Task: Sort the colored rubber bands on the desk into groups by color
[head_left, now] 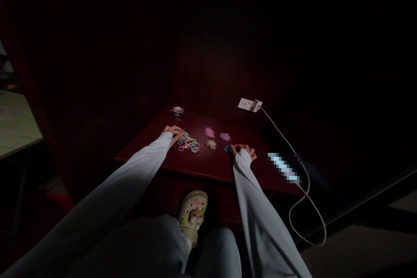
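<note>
On the dark red table, a pile of colourful hair ties (pixel 190 143) lies in pastel pink, green, yellow and purple. My left hand (pixel 173 132) is at the pile's upper left edge, its fingers drawn together; what they pinch is too small to make out. My right hand (pixel 245 151) rests by a small blue heap (pixel 227 149), thumb and forefinger close together at its edge and the other fingers curled. Anything between those fingertips is hidden. Between the hands are small heaps of what look like thin elastic bands: a pink heap (pixel 209 132), a purple heap (pixel 224 137) and a cream heap (pixel 211 143).
A clear jar (pixel 177 113) with pinkish contents stands at the table's back left. On the wall is a white socket (pixel 249 104) with a charger. Its white cable (pixel 283 132) runs to a blurred-out lit device (pixel 283 167) on the right. My clog (pixel 194 215) shows below the table edge.
</note>
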### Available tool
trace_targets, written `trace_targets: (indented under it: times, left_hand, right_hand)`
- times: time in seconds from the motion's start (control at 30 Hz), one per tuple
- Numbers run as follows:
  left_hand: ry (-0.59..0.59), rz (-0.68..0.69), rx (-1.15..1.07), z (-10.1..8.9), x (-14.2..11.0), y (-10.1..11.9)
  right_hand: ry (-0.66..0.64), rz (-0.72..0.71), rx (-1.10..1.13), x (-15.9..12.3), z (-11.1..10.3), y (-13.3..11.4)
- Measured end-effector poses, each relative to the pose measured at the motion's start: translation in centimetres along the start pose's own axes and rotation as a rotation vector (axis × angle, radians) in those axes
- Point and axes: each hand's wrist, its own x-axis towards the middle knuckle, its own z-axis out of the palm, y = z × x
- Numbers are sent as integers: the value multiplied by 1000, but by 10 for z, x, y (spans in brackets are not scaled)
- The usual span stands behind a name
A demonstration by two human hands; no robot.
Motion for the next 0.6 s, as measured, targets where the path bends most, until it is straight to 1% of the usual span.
trace_targets:
  times: [0.17,0.33,0.47,0.6]
  left_hand:
    - [-58,-43,-1,1,9,-13]
    - [-64,-22,6,3,11,-21]
    - [-65,-9,8,3,9,-18]
    - [-29,-18,-10,1,7,-10]
  right_hand:
    - [-14,-6,-42,-4,-1,-11]
    - [-101,-119,-142,-5,5,-15]
    - [-110,-105,-170,-2,10,-15]
    - [-83,-87,-114,0,11,-11]
